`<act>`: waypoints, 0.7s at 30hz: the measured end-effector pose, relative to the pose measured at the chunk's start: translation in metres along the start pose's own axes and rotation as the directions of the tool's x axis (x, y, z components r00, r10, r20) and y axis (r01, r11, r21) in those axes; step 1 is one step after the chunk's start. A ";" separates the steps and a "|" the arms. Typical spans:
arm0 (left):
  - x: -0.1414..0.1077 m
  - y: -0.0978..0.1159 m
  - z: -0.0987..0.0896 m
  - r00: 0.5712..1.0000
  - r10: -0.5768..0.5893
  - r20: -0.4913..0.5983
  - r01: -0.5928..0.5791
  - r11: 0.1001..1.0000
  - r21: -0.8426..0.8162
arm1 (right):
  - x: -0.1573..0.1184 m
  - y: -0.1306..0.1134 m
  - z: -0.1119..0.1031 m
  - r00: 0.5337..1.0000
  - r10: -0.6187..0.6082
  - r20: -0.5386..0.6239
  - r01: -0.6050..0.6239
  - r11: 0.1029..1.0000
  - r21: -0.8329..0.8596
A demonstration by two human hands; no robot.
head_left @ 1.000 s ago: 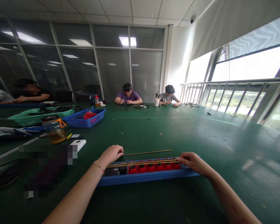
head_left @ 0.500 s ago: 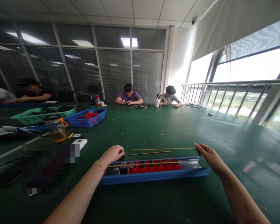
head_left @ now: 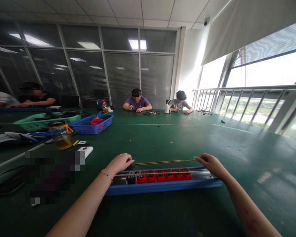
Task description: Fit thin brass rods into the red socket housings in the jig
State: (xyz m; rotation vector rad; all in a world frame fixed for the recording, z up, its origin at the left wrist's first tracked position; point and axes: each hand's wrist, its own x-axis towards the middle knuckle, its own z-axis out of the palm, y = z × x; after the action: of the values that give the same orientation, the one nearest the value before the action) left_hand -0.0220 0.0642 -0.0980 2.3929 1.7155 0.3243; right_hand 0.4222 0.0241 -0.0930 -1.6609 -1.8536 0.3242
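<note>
My left hand [head_left: 123, 162] is closed in a pinch at the left end of a thin yellowish stick [head_left: 160, 162], just behind the blue channel's far edge. At the right, my right hand [head_left: 208, 163] pinches the end of a second thin stick [head_left: 189, 160]. The two sticks lie close together, almost in line, and partly overlap. In front of them is a long blue channel [head_left: 162, 190] with a silvery inside. It holds a row of several red blocks with black tops [head_left: 160, 176] and a black piece [head_left: 131, 178] at the left. Another thin stick [head_left: 172, 172] lies lengthwise across the blocks.
A jar of amber liquid [head_left: 61, 140], a blue basket [head_left: 92, 128] and a green basket [head_left: 39, 124] stand at the left. A white device [head_left: 86, 152] lies nearer. Several people sit around the green table [head_left: 194, 135]. Windows and a railing line the right.
My right hand has moved left and slightly down with its stick, bringing it against the stick in my left hand. My left hand has barely moved.
</note>
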 end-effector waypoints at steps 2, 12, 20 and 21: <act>-0.001 0.002 -0.002 1.000 -0.006 0.007 0.007 1.000 -0.019 | 0.008 -0.005 0.007 0.997 -0.035 0.062 0.033 0.999 0.041; 0.001 -0.003 -0.002 0.998 -0.030 0.061 0.033 0.998 -0.050 | 0.039 -0.009 0.040 0.973 -0.075 0.219 0.068 0.997 0.041; 0.002 -0.004 0.001 0.998 -0.027 0.064 0.030 0.998 -0.053 | 0.030 -0.016 0.034 0.995 -0.043 0.092 0.034 0.994 0.103; 0.002 -0.004 0.000 0.998 -0.027 0.064 0.030 0.998 -0.052 | 0.027 -0.019 0.029 0.994 -0.046 0.096 0.035 0.992 0.118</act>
State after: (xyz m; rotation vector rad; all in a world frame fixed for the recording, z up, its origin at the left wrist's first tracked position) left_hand -0.0253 0.0673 -0.0994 2.3141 1.6902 0.2827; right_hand 0.3890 0.0529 -0.0972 -1.5518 -1.9002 0.4959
